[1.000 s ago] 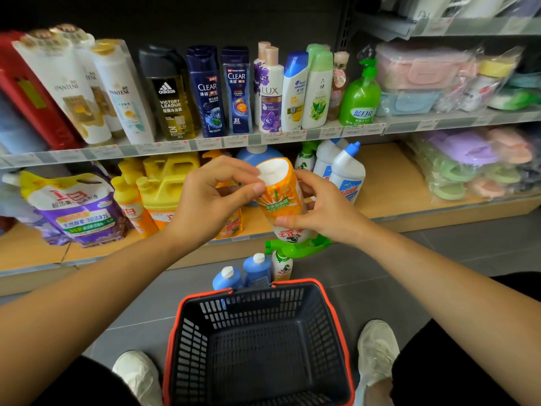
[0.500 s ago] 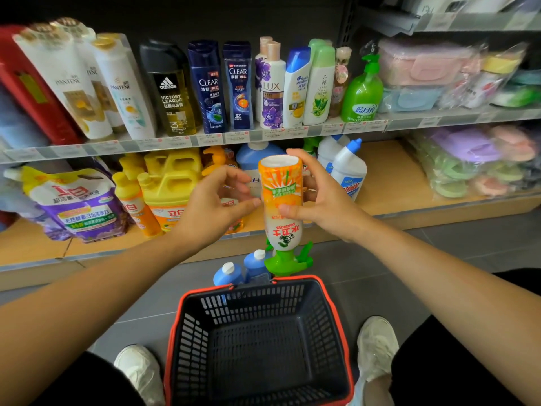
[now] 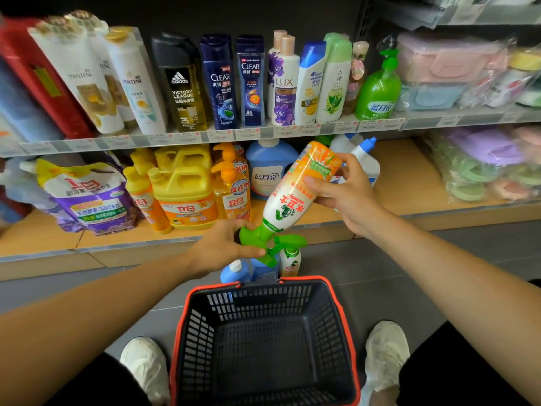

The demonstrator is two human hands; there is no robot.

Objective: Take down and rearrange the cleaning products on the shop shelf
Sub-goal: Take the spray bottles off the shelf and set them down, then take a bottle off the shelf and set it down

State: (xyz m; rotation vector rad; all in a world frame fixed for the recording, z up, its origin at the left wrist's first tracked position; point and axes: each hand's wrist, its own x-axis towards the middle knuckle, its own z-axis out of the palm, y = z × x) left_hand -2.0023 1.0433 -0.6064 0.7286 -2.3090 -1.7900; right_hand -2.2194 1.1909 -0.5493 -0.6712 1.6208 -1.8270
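Note:
An orange-and-white spray bottle [image 3: 295, 189] with a green trigger head hangs upside down and tilted, base up to the right, in front of the lower shelf. My right hand [image 3: 348, 194] grips its body near the base. My left hand [image 3: 225, 247] holds the green trigger head at the bottom. Below it, on the floor, stand a second spray bottle [image 3: 289, 260] and two blue bottles [image 3: 237, 271] just behind the black basket [image 3: 190, 323] with a red rim.
The lower shelf [image 3: 404, 177] holds yellow detergent jugs [image 3: 184, 186], orange pump bottles, a purple refill pouch [image 3: 90, 200], a blue jug [image 3: 268, 168] and white bottles with blue caps. Shampoo bottles line the upper shelf. Bagged plastic goods lie at right. My shoes flank the basket.
The spray bottle has tilted from upright-inverted to slanting right. My left hand dropped from the bottle's body down to the green trigger head; my right hand stayed on the body.

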